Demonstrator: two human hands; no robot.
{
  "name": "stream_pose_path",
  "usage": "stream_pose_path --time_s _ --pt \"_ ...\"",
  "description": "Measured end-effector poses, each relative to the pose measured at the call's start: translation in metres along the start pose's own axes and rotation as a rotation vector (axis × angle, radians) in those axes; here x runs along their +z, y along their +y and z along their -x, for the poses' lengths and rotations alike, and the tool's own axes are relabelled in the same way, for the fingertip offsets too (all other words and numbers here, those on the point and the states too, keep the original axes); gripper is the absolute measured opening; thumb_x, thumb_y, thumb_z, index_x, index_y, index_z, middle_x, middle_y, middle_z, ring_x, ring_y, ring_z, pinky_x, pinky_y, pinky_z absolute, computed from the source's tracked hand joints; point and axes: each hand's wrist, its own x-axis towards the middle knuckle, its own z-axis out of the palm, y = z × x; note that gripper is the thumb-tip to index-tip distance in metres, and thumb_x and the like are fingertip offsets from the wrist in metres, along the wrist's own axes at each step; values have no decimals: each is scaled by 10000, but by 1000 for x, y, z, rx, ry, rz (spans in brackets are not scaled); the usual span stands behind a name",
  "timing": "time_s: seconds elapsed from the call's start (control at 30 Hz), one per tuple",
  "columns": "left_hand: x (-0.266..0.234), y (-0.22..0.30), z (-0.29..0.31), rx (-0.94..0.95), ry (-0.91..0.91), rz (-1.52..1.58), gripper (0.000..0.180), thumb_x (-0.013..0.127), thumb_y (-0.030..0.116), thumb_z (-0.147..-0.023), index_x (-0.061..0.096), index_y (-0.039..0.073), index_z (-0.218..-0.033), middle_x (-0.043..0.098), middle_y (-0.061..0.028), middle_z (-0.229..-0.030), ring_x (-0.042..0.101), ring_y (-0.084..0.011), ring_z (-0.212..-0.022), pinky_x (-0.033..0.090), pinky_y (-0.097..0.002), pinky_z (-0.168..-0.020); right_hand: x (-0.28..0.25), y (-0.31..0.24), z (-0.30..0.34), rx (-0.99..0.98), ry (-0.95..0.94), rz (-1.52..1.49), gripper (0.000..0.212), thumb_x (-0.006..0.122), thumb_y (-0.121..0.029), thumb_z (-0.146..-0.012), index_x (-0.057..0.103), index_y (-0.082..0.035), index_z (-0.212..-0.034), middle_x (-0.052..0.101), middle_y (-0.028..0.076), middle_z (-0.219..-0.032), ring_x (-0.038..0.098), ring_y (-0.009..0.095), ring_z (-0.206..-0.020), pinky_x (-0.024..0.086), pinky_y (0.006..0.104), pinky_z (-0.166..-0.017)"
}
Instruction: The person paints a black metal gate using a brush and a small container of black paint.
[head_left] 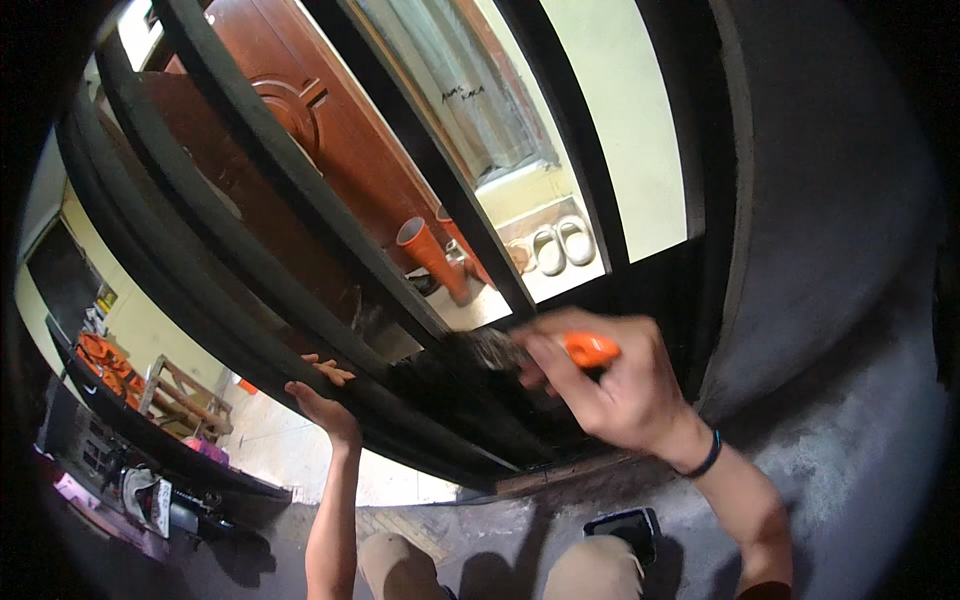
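My right hand (625, 390), with a dark band on its wrist, is closed around a paintbrush (592, 349) with an orange handle. Its bristles, slightly blurred, point left at the lower part of a black barred gate (450, 385). Whether they touch the surface I cannot tell. Lower left, my left hand (328, 405) is wrapped around the edge of the gate, thumb on the near side and some fingertips showing beyond it. Dark, glossy patches show on the solid lower panel near the brush.
A dark rectangular tray-like object (625, 530) lies on the ground beside my right knee. Right of the gate stands a grey wall (830, 200). Behind the bars are a brown door (300, 110), orange boots (430, 255) and pale slippers (560, 245). A motorcycle (150, 500) is at lower left.
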Motion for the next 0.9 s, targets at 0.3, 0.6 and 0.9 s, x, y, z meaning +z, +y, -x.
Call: stream_pose_path --time_s 0.3,0.6,0.9 --pt "-6 -6 9 -244 233 111 831 281 749 -1130 492 27 -1484 605 -91 -1160 588 -182 -1076 447 -369 -1047 19 36 6 117 106 -419 319 654 -239 -1130 752 44 -1240 820 191 -1078 838 248 -897 678 309 -726" --pt "-17 -16 8 -118 219 -41 990 267 676 -1162 67 -133 -1698 91 -274 -1808 122 -306 -1682 48 -441 -1369 22 46 25 -1 147 -403 232 659 -115 -1103 739 63 -1229 819 190 -1120 839 259 -960 689 323 -780" --pt "-2 -1 9 -81 207 -6 878 284 671 -1164 180 -14 -1705 268 -173 -1724 307 -290 -1577 226 -467 -1331 19 53 73 25 120 -162 245 657 -116 -1087 778 82 -1167 831 195 -984 842 256 -915 669 340 -777"
